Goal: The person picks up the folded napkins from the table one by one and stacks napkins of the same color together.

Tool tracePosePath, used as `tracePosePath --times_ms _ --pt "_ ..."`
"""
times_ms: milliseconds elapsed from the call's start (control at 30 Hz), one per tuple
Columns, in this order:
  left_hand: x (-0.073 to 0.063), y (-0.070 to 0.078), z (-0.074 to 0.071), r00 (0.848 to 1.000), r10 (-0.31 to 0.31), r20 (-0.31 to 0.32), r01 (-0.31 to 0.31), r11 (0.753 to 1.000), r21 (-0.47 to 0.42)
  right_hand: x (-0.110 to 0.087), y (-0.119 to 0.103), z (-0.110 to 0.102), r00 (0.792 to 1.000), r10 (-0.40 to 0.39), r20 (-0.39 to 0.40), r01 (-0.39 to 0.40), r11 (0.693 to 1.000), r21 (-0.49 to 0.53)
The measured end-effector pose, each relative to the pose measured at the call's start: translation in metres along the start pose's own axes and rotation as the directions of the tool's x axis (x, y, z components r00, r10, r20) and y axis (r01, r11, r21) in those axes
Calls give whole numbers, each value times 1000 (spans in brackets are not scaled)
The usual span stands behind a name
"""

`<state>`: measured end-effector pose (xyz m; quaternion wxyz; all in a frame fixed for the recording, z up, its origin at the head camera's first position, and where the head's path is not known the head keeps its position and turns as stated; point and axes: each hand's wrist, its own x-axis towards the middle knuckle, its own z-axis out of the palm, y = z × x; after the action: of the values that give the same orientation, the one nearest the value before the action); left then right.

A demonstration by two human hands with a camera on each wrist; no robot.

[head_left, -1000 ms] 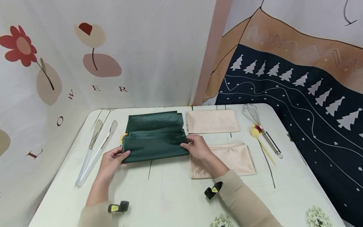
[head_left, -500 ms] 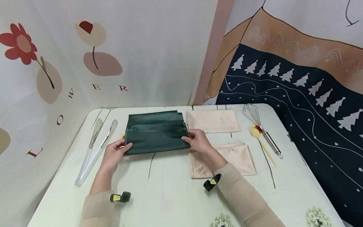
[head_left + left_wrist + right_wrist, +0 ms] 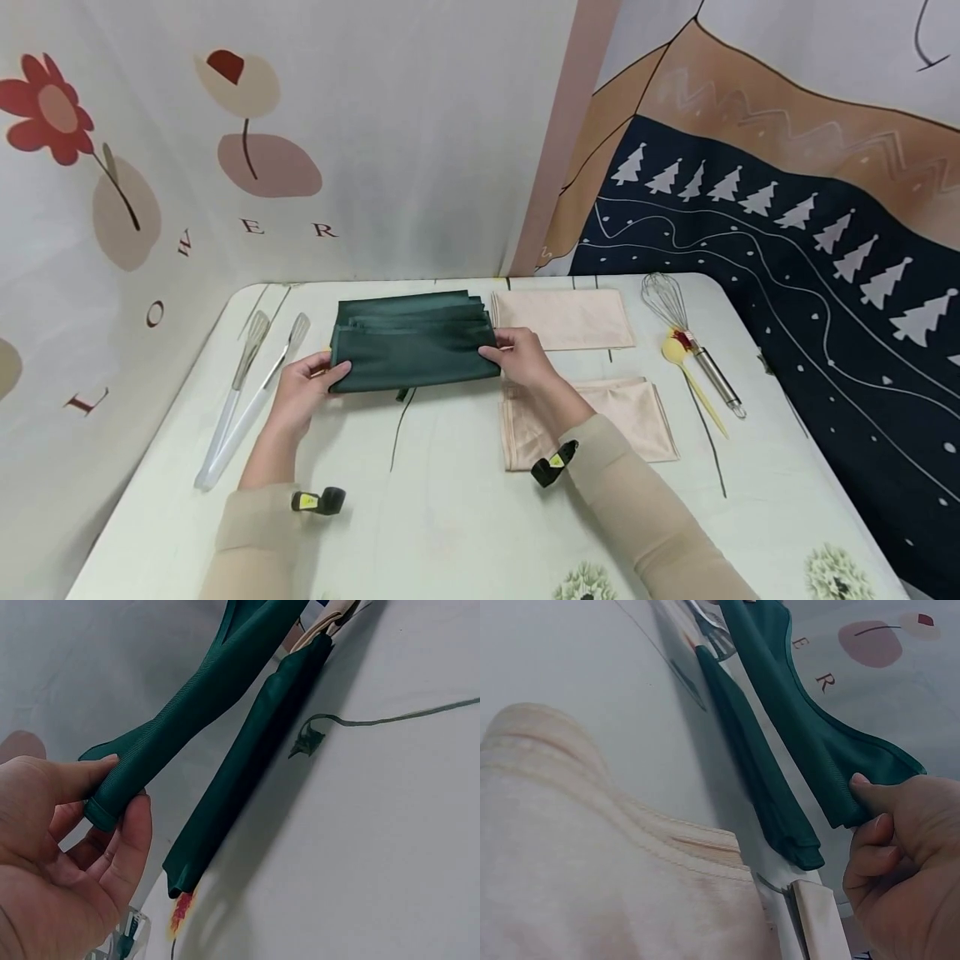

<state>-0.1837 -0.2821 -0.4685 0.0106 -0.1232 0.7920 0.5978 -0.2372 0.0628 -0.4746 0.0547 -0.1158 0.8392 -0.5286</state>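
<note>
Both hands hold a folded dark green cloth (image 3: 416, 358) by its near corners. My left hand (image 3: 300, 392) pinches the left corner between thumb and fingers; my right hand (image 3: 525, 357) pinches the right one. In the left wrist view a gap shows between this raised cloth and a second folded green cloth (image 3: 225, 802) lying on the table below. From the head view, the held cloth overlaps most of that lower one, leaving only its back strip visible. The right wrist view also shows the lower green cloth (image 3: 761, 765) apart from the held one.
Two folded pale pink cloths lie on the right, one at the back (image 3: 562, 319) and one in front (image 3: 615, 417), under my right forearm. Tongs (image 3: 243, 400) are at the left. A whisk (image 3: 701, 350) and a yellow spoon (image 3: 693, 379) lie far right. Fabric walls rise behind.
Both hands have carried the held green cloth away from me, toward the back of the table. It now covers more of the lower green cloth, and more tabletop shows in front.
</note>
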Motion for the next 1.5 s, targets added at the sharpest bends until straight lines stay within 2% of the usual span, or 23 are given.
tracePosePath --times_ms 267,467,700,900,1233,1500 --pt "13 3 -1 1000 -4 16 4 1000 14 11 -4 1 998 66 -5 -66 997 51" --pt "20 6 -1 1000 -3 8 3 1000 29 20 -4 1 999 52 -10 -52 998 40" --pt "31 6 1 1000 -12 -17 14 997 73 32 2 3 995 103 16 -103 993 58" --pt "41 3 0 999 -22 -31 24 995 92 43 5 8 996 87 3 -87 995 56" --pt "48 -3 0 997 -40 -59 46 993 110 54 4 12 990 136 33 -138 988 72" --pt "58 2 3 997 -45 -57 51 992 114 61 4 10 991 133 15 -133 986 97"
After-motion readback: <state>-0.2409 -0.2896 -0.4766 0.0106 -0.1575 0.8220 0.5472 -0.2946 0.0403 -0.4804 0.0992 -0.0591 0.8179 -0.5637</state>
